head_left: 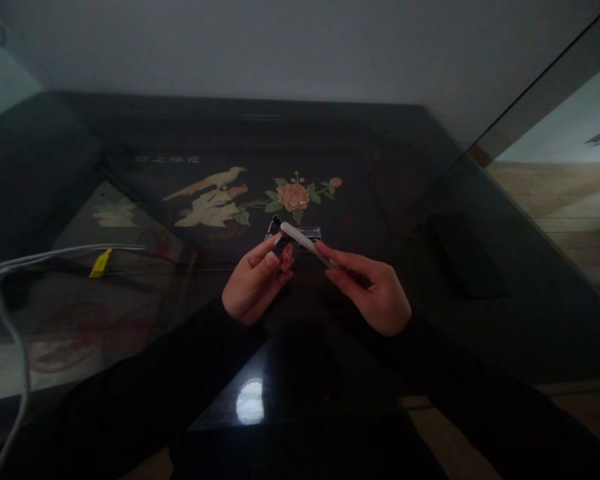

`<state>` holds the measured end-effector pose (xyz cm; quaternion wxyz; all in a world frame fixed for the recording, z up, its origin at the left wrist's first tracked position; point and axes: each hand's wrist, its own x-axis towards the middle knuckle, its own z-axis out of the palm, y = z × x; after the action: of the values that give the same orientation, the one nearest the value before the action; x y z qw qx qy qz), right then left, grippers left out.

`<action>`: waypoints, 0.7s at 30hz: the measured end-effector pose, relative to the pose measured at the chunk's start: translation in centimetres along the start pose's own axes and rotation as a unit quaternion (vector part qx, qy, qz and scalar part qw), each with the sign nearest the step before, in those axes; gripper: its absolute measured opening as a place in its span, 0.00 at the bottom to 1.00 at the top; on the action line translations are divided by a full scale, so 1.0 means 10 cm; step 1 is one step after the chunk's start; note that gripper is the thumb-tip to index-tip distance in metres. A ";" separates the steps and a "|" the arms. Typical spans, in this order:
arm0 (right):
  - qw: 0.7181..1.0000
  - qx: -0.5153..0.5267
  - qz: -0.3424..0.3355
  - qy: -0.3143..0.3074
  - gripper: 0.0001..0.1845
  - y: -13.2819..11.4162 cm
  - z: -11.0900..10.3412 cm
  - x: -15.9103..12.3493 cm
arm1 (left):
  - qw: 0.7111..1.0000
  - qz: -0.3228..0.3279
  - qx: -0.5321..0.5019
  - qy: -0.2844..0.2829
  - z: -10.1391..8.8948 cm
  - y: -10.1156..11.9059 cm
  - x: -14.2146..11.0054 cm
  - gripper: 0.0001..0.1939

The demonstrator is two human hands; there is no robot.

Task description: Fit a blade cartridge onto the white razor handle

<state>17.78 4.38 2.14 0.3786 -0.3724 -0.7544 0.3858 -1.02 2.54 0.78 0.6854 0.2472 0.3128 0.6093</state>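
Note:
Just above the dark glass tabletop (325,373), my left hand (253,283) pinches a small black piece (281,245) between thumb and fingers. My right hand (373,290) grips the near end of a slim white stick-like piece (300,237) with a rounded tip. That tip meets or overlaps the black piece; I cannot tell whether they are joined. Partly hidden behind both hands is a small, clear or silvery rectangular item (311,233). Dim light hides the finer details of these things.
A flat black object (463,257) lies on the right. White cables (55,253) with a yellow tag (101,263) run along the left. Bird and flower decoration (293,197) shows on the dark surface beyond my hands. A pale wall (240,53) stands behind.

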 end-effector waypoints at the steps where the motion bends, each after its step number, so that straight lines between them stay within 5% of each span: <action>1: 1.000 0.000 0.000 0.001 0.21 0.00 0.00 0.00 | 1.000 -0.001 -0.001 0.000 0.00 0.00 0.00 0.23; 21: 0.998 -0.006 -0.044 -0.042 0.21 -0.08 0.04 -0.08 | 1.000 0.000 0.004 0.003 0.01 0.00 0.03 0.26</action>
<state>17.59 3.29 2.41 0.3608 -0.3246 -0.7878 0.3792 -0.92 2.80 0.79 0.6832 0.2478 0.3172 0.6093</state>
